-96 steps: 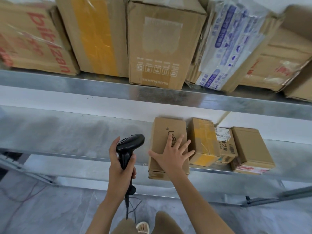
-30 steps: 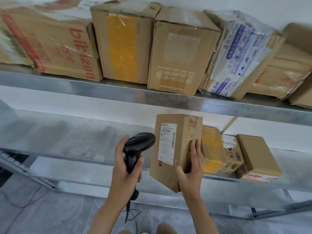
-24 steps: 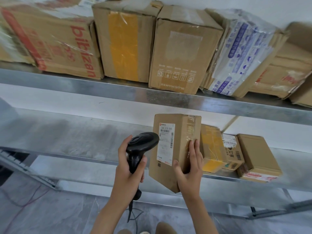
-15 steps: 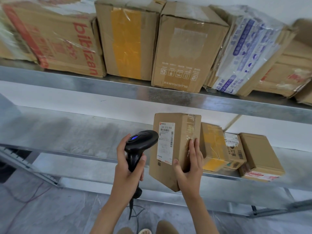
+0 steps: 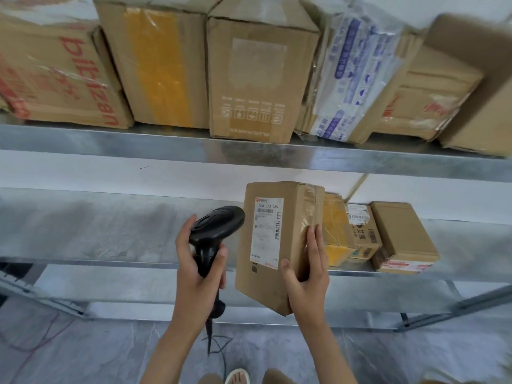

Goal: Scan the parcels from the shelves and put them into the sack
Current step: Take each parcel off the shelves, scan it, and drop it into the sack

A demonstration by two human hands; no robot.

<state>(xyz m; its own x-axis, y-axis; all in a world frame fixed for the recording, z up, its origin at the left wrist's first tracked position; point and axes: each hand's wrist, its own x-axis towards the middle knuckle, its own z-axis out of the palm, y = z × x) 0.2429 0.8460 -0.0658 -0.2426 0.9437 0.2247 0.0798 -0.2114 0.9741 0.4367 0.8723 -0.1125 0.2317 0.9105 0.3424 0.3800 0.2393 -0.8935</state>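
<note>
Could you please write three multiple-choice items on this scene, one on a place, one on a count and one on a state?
1. Where is the scanner?
A. On the lower shelf
B. In the left hand
C. On the floor

2. How many small parcels lie on the lower shelf?
A. One
B. Three
C. Six

3. How is the labelled parcel held?
A. Lying flat on the shelf
B. Gripped by the right hand, label facing the scanner
C. Tucked under an arm

Answers:
1. B, the fingers wrap its handle.
2. B, three boxes sit side by side behind the held parcel.
3. B, thumb and fingers clasp its lower right edge, off the shelf.
</note>
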